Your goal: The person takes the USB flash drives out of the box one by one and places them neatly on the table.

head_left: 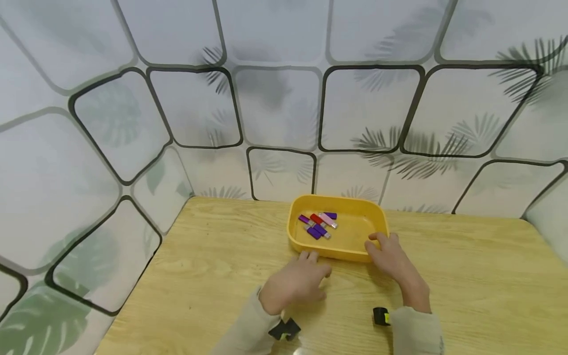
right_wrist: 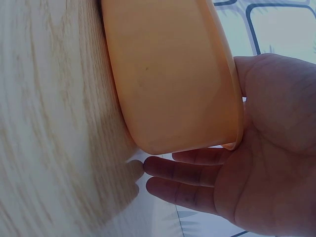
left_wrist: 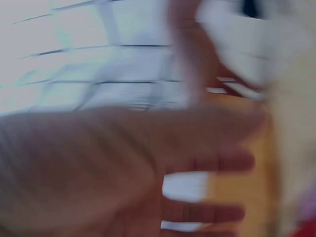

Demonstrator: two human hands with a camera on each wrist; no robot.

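Observation:
A yellow tray point(head_left: 341, 254) stands on the wooden table near the wall, with several USB sticks point(head_left: 319, 230) in purple, red and pink in its left part. At its front right corner my right hand point(head_left: 397, 266) grips the rim, thumb at the rim and the other fingers along the outside. The right wrist view shows this hand point(right_wrist: 266, 143) at the end of the orange-looking tray point(right_wrist: 168, 79). My left hand point(head_left: 295, 282) is at the front wall, fingers extended and holding nothing. In the blurred left wrist view this hand point(left_wrist: 98, 158) partly covers the tray point(left_wrist: 256, 187).
The wooden table point(head_left: 213, 276) reaches back to a wall point(head_left: 279, 108) with a pattern of rounded frames and leaves. Dark wrist straps point(head_left: 285, 329) show at the left sleeve, and a black piece point(head_left: 380, 316) is beside the right sleeve.

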